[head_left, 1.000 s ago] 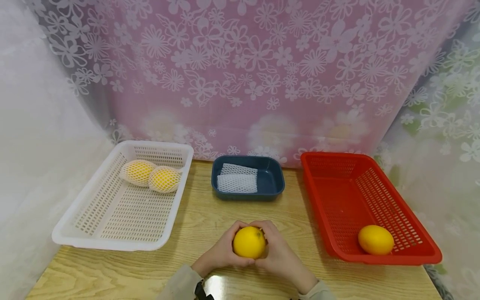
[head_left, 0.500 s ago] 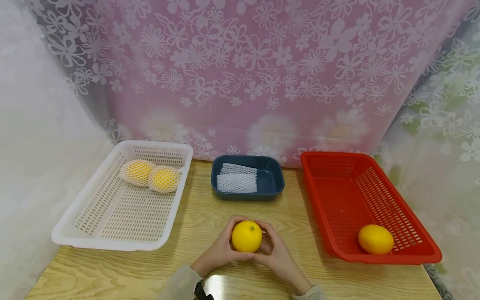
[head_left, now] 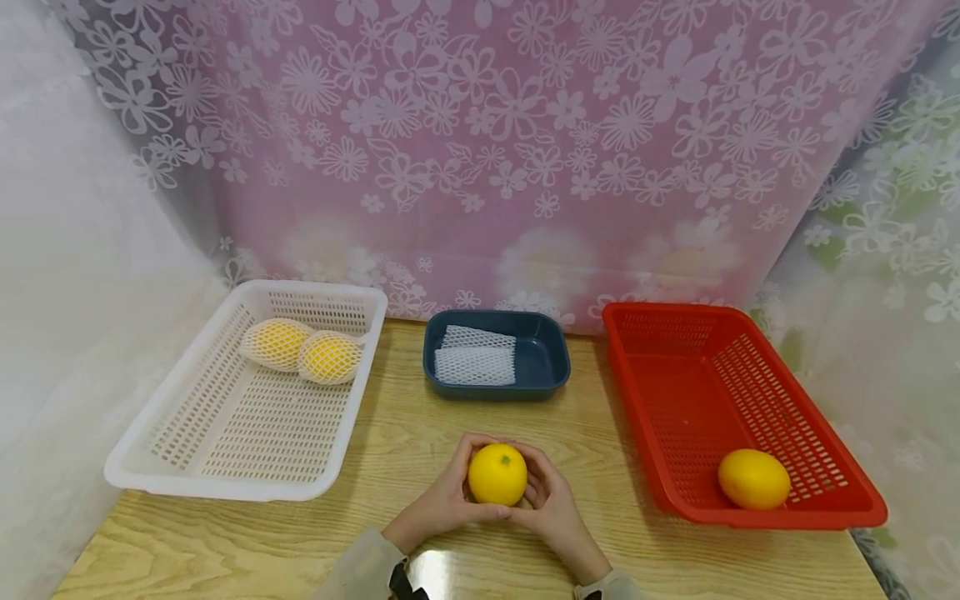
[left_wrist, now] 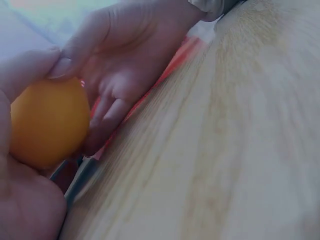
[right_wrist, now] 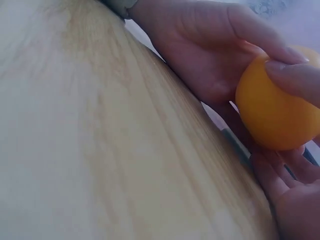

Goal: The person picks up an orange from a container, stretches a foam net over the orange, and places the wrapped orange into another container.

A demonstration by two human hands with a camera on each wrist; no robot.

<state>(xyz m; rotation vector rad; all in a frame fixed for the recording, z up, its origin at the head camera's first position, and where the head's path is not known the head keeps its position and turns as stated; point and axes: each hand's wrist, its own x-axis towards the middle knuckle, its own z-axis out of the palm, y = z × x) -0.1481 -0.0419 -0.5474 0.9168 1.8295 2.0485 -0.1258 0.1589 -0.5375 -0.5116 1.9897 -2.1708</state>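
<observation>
A bare yellow lemon (head_left: pixel 497 474) is between both hands above the near middle of the table, its stem end facing up and away in the head view. My left hand (head_left: pixel 441 502) grips it from the left, thumb in front and fingers round the far side. From the right, my right hand (head_left: pixel 557 518) curls round the same lemon, its thumb meeting the left thumb. In the left wrist view the right thumb touches the top of the lemon (left_wrist: pixel 52 122). The fingertips behind the lemon (right_wrist: pixel 275 107) are partly hidden.
A white basket (head_left: pixel 225 489) at left holds two lemons in foam nets (head_left: pixel 330 358). A dark blue tray (head_left: pixel 542 354) at the back holds flat white foam nets (head_left: pixel 475 367). A red basket (head_left: pixel 660 417) at right holds another bare lemon (head_left: pixel 753 479). Wooden table (head_left: pixel 405 408) lies between.
The lemon has been turned in the hands, so its stem end has moved from the upper right to the top centre. The right hand has shifted its hold. Baskets and tray look the same.
</observation>
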